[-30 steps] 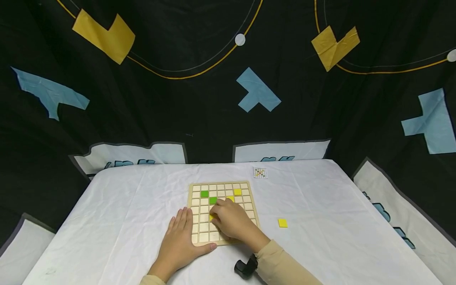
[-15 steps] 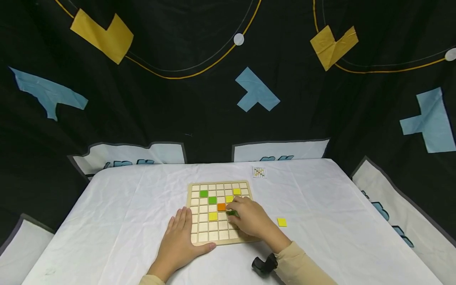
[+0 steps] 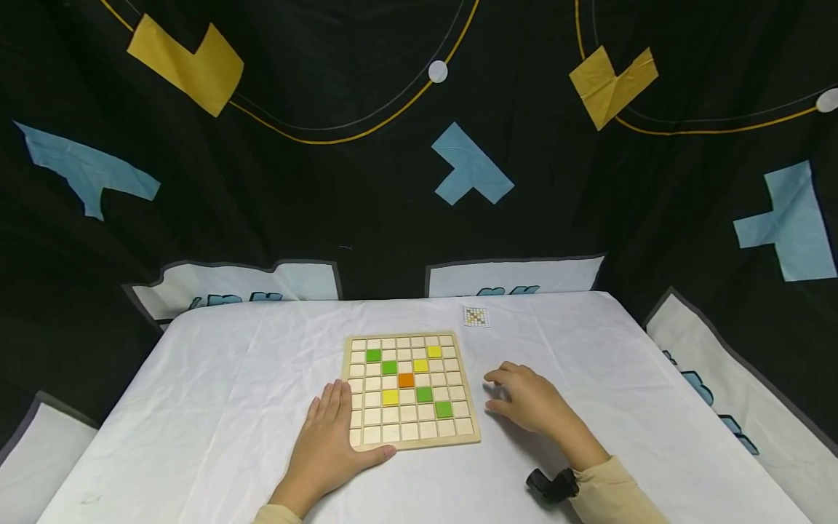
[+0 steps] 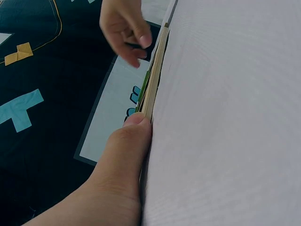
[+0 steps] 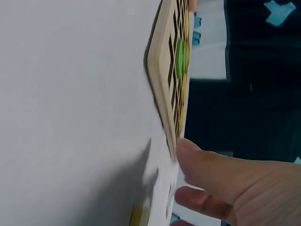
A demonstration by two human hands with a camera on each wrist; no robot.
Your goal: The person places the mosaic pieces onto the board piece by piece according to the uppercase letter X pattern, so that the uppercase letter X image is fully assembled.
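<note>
A square wooden grid board lies on the white table. Several green tiles, three yellow tiles and one orange tile sit in its cells, forming two crossing diagonals. My left hand rests along the board's left edge with fingers straight, its thumb against the near edge. Just right of the board hovers my right hand, thumb and fingers apart, holding nothing. Below it on the cloth, a loose yellow tile shows at the bottom of the right wrist view; the hand hides it in the head view.
A small printed card with a coloured grid pattern lies beyond the board's far right corner. A black device is strapped at the right wrist. Behind the table hangs a black curtain with blue and gold shapes.
My right hand has moved right from the board's middle to beside it, over the loose yellow tile. The green tile it held half a second ago is now in the grid. The left hand stays put.
</note>
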